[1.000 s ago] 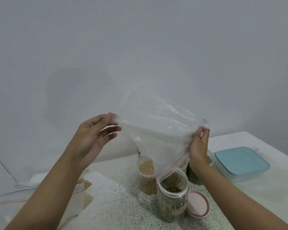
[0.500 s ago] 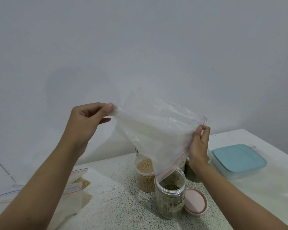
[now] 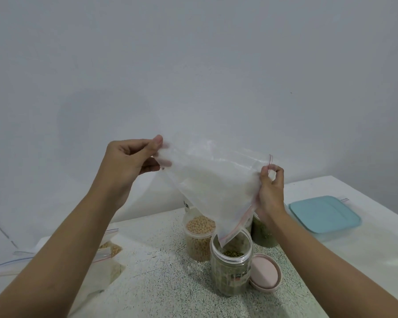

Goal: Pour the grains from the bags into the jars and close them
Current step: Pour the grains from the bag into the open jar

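Note:
I hold a clear zip bag [image 3: 213,187] tilted in the air, and it looks empty. My left hand [image 3: 129,164] pinches its upper left corner. My right hand [image 3: 270,191] pinches the red zip edge on the right. The bag's lowest corner dips into the mouth of an open clear jar [image 3: 231,265] with green grains inside. Beside that jar lies its pink lid [image 3: 264,274]. Just behind stands a jar of yellow beans [image 3: 199,235], and a third jar of green grains [image 3: 262,232] is partly hidden by my right wrist.
More zip bags [image 3: 101,255], one with yellow grains, lie at the left on the speckled table [image 3: 161,283]. A shallow box with a blue lid [image 3: 323,214] sits at the right. A plain wall stands close behind the table.
My left hand has lifted the bag's corner higher and closed into a pinch. The bag now hangs steeper over the open jar. My right hand has stayed on the zip edge.

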Available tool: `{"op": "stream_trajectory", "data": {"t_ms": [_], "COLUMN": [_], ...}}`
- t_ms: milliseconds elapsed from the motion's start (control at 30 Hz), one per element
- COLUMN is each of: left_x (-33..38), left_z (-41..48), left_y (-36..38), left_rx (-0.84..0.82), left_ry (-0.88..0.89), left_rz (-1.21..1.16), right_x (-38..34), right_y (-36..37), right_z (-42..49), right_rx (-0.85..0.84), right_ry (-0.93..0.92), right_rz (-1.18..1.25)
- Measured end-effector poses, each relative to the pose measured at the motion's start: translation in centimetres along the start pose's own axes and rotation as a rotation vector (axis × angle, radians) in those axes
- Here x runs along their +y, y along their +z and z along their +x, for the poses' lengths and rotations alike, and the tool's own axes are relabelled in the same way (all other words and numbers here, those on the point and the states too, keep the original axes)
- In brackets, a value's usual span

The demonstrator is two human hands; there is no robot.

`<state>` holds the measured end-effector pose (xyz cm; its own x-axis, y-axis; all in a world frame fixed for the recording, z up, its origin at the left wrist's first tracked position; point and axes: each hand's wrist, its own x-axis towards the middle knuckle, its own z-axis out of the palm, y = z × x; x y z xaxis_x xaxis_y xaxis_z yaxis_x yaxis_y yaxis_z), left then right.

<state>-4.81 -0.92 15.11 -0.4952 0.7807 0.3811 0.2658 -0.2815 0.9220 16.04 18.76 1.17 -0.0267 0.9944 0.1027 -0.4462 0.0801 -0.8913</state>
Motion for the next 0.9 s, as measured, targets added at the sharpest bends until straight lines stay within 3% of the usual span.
{"op": "stream_trajectory", "data": {"t_ms": [167, 367, 567, 733, 900], "left_x": [-0.1, 0.7, 0.0, -2.1, -6.0], "left_z": [0.0, -0.1, -0.6, -1.3, -2.7], "left_y": [-0.3, -1.5, -1.3, -0.5, 0.0], "left_rx": [-0.043, -0.155, -0.127, -0.152, -0.121], "left_ry": [-0.035, 0.028, 0.067, 0.002, -0.193], "left_rz": [0.013, 0.081, 0.048, -0.067, -0.251], "right_x": [0.7, 1.1, 0.8, -0.2, -0.8], "right_y": [0.3, 0.1, 0.7, 1.5, 1.9], "right_z": [0.4, 0.7, 0.1, -0.8, -1.4], "right_rx": [0.131, 0.116, 0.128, 0.097, 0.099], "right_ry": [-0.090, -0.183, -0.232, -0.267, -0.286], "right_rz": [-0.182, -0.289, -0.300, -0.246, -0.215]}}
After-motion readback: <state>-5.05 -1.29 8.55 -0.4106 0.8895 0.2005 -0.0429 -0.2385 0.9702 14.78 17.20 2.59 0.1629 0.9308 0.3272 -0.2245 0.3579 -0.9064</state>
